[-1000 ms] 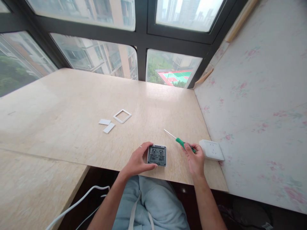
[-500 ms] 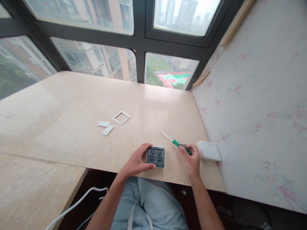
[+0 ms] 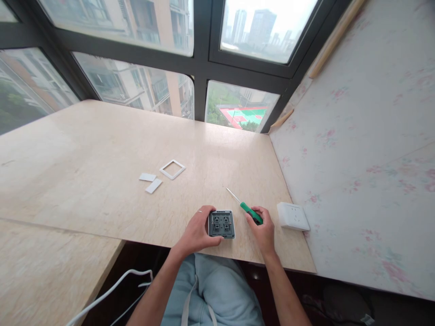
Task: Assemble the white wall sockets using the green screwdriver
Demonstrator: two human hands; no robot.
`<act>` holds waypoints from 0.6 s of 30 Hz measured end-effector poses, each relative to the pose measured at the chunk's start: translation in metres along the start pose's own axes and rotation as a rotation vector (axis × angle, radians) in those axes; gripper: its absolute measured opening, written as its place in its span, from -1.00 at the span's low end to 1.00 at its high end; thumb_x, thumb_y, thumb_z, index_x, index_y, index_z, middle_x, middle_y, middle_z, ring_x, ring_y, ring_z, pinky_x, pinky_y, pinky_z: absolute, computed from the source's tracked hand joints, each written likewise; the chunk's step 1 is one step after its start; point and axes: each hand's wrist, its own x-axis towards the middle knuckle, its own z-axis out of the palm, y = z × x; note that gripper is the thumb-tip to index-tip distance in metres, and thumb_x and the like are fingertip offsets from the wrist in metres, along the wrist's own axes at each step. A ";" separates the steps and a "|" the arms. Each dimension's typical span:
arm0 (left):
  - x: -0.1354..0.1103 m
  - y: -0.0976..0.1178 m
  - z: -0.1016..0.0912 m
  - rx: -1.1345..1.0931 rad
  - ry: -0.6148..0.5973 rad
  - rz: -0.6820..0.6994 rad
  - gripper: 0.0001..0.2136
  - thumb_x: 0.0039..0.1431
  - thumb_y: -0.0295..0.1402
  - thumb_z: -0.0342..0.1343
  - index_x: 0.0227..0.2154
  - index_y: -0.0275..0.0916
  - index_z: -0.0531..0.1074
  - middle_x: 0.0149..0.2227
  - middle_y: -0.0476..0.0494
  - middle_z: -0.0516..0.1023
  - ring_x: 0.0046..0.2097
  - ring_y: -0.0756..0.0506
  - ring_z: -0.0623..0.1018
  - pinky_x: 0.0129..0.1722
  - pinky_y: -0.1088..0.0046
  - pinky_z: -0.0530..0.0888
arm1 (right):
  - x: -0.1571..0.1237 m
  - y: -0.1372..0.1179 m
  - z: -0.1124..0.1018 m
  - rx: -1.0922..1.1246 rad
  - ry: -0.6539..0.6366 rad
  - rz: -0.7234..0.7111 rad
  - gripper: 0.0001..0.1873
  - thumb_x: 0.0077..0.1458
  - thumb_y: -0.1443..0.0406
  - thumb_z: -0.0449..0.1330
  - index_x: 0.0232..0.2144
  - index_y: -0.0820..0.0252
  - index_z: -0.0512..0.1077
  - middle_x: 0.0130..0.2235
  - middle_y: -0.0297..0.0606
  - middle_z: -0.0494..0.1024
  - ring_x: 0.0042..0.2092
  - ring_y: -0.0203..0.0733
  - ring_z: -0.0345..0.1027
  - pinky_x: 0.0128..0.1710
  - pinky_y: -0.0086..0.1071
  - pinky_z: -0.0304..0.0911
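Near the front edge of the stone-patterned counter, my left hand (image 3: 200,231) grips a wall switch (image 3: 221,223) by its left side, thumb at the front and fingers at the back. The switch's dark inner mechanism faces up inside a white box. To its right, my right hand (image 3: 264,228) is closed around the green handle of a screwdriver (image 3: 250,213). The metal shaft points away and to the left, its tip apart from the switch. Farther back on the left lie a white square frame (image 3: 162,170) and two white rocker plates (image 3: 154,186).
A white socket box (image 3: 294,216) stands at the right against the flowered wall (image 3: 356,181). Dark-framed windows (image 3: 200,68) rise behind the counter (image 3: 102,149). A white cable (image 3: 112,287) hangs below the counter at lower left.
My right hand has moved slightly left with the screwdriver, nearer the switch. My left hand keeps its hold on the switch. The camera view has shifted a little.
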 end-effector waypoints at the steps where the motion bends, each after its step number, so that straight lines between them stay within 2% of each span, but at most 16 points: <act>1: 0.000 0.000 0.001 0.027 0.010 0.001 -0.38 -0.19 -0.35 0.35 -0.01 -0.16 0.25 -0.05 -0.15 0.43 -0.03 -0.22 0.49 -0.01 0.19 0.46 | 0.000 0.000 0.001 -0.019 0.001 -0.014 -0.68 0.01 0.14 0.27 -0.19 0.14 0.40 -0.17 -0.17 0.54 -0.11 -0.02 0.44 -0.05 -0.12 0.32; 3: -0.001 0.000 0.003 0.074 0.023 0.017 -0.36 -0.18 -0.30 0.36 0.01 -0.16 0.25 -0.02 -0.18 0.42 0.00 -0.26 0.47 0.02 0.15 0.44 | -0.001 0.000 0.002 -0.052 0.001 -0.041 -0.68 0.03 0.14 0.25 -0.18 0.13 0.39 -0.17 -0.17 0.54 -0.11 -0.01 0.44 -0.04 -0.10 0.32; 7: -0.002 -0.005 0.009 0.171 0.019 0.068 -0.22 -0.22 -0.17 0.40 0.12 -0.16 0.23 0.13 -0.28 0.34 0.16 -0.36 0.37 0.15 0.02 0.33 | -0.002 0.001 0.003 -0.087 0.002 -0.103 -0.70 0.05 0.17 0.23 -0.16 0.12 0.38 -0.16 -0.17 0.53 -0.10 -0.01 0.43 -0.04 -0.09 0.33; 13: 0.000 -0.008 0.016 0.210 0.052 0.082 -0.26 -0.26 -0.26 0.37 0.09 -0.14 0.27 0.08 -0.23 0.38 0.10 -0.33 0.40 0.12 0.06 0.35 | -0.003 0.002 0.005 -0.138 -0.013 -0.193 -0.72 0.08 0.21 0.20 -0.14 0.11 0.37 -0.15 -0.18 0.50 -0.08 -0.02 0.41 -0.03 -0.09 0.33; 18: 0.000 -0.008 0.010 0.186 0.022 0.114 -0.26 -0.29 -0.28 0.38 0.07 -0.13 0.31 0.07 -0.21 0.39 0.08 -0.32 0.41 0.11 0.09 0.37 | -0.003 0.002 0.006 -0.165 -0.027 -0.232 -0.74 0.10 0.23 0.18 -0.13 0.10 0.36 -0.14 -0.18 0.48 -0.08 -0.02 0.39 -0.01 -0.08 0.32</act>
